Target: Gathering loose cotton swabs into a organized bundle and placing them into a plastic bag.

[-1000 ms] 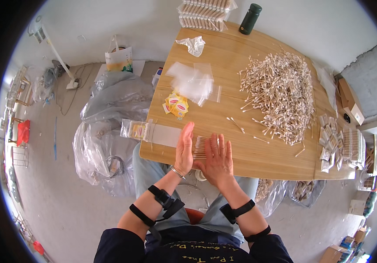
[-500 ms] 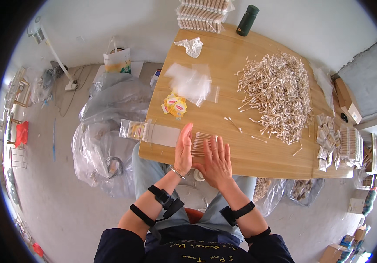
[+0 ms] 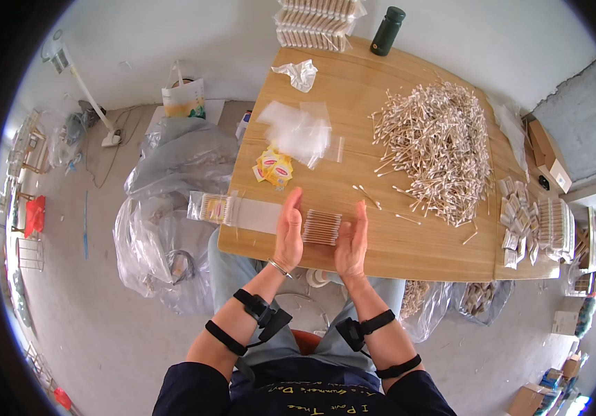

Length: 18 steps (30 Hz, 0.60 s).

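Observation:
A neat row of cotton swabs [image 3: 321,227] lies side by side on the table near its front edge. My left hand [image 3: 289,229] stands on edge at the row's left end, fingers straight and together. At the right end my right hand [image 3: 353,243] is held the same way, palm facing inward, so the swab tips lie between the two palms. Both hands are open and grip nothing. Left of my left hand lies a flat white strip [image 3: 258,216], next to a clear bag of swabs [image 3: 215,208] with a yellow label inside.
A large heap of loose swabs [image 3: 436,152] covers the table's right part; a few strays lie before it. Clear bags [image 3: 298,132], yellow cards [image 3: 274,167] and crumpled film [image 3: 299,75] are at left. Packed swabs [image 3: 312,28] and a green bottle [image 3: 387,31] stand behind.
My right hand has lifted off the swabs, where it lay flat, and turned on edge at their right end. The row now shows fully and looks even. My left hand has barely moved.

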Each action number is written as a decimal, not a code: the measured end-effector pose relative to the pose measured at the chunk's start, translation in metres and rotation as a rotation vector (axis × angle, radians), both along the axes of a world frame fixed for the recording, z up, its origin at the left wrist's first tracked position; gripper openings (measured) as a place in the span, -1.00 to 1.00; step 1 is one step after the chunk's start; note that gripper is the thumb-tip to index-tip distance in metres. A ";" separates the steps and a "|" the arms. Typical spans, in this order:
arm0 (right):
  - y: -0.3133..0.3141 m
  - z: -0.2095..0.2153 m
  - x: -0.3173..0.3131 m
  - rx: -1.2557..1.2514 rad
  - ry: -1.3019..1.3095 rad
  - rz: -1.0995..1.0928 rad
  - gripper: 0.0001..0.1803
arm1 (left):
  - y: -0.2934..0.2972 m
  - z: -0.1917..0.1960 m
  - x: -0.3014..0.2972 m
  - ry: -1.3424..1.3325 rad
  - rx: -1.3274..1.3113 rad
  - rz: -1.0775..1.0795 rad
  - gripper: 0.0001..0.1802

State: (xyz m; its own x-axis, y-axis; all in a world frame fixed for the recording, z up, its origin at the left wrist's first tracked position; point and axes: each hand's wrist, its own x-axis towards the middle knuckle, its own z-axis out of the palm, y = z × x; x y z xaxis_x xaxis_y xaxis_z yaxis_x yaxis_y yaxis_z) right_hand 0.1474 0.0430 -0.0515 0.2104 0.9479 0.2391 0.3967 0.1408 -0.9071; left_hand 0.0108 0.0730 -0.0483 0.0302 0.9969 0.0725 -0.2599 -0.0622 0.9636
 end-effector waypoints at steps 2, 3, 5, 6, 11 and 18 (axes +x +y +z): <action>0.005 0.000 -0.005 0.004 0.276 -0.078 -0.37 | 0.000 -0.005 0.008 -0.022 0.015 -0.014 -0.24; 0.008 0.000 -0.010 0.022 0.379 -0.092 -0.39 | -0.001 -0.007 0.010 -0.043 0.030 -0.025 -0.24; 0.011 -0.002 -0.009 0.040 0.480 -0.112 -0.40 | -0.001 -0.008 0.012 -0.061 0.033 -0.056 -0.24; 0.012 -0.002 -0.006 0.042 0.423 -0.109 -0.39 | -0.002 -0.008 0.012 -0.077 0.038 -0.082 -0.23; 0.010 -0.002 0.004 0.042 0.150 -0.082 -0.34 | 0.001 -0.003 0.006 -0.132 -0.017 -0.107 -0.17; -0.007 0.009 0.006 0.030 -0.178 -0.033 -0.28 | 0.001 -0.003 0.005 -0.079 -0.016 -0.109 -0.11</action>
State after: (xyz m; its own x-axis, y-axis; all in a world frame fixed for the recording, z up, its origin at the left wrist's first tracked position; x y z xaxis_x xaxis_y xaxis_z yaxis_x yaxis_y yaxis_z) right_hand 0.1530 0.0361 -0.0429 0.1934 0.9330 0.3036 0.5552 0.1511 -0.8179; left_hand 0.0159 0.0743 -0.0510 0.1337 0.9890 0.0627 -0.3390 -0.0138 0.9407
